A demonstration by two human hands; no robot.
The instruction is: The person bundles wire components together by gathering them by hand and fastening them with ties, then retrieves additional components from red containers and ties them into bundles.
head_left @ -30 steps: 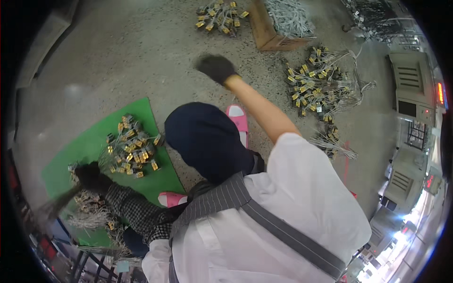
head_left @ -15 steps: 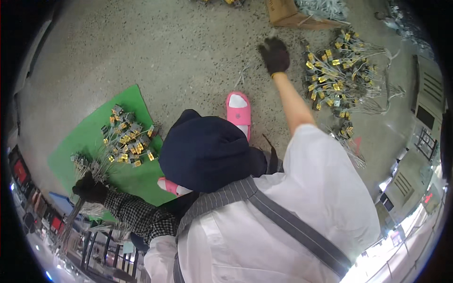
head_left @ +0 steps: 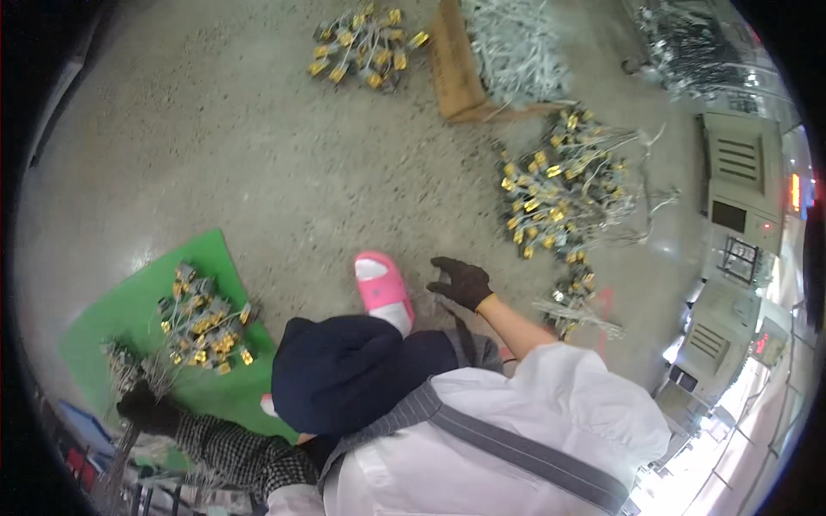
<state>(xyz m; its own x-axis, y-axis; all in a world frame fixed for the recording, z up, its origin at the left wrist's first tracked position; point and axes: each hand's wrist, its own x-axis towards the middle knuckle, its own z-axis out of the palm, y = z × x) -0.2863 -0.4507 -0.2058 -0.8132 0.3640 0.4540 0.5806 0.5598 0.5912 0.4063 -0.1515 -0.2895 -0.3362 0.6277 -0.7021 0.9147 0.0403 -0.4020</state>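
Head view: our black-gloved right hand, fingers loosely spread and holding nothing, hovers mid-frame; the nearest heap of gold-capped grey wire parts lies to its upper right on the concrete floor.

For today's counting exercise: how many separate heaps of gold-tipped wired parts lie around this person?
4: one on the green mat, one at the top, a large one at right, a small one below it. Others may be hidden.
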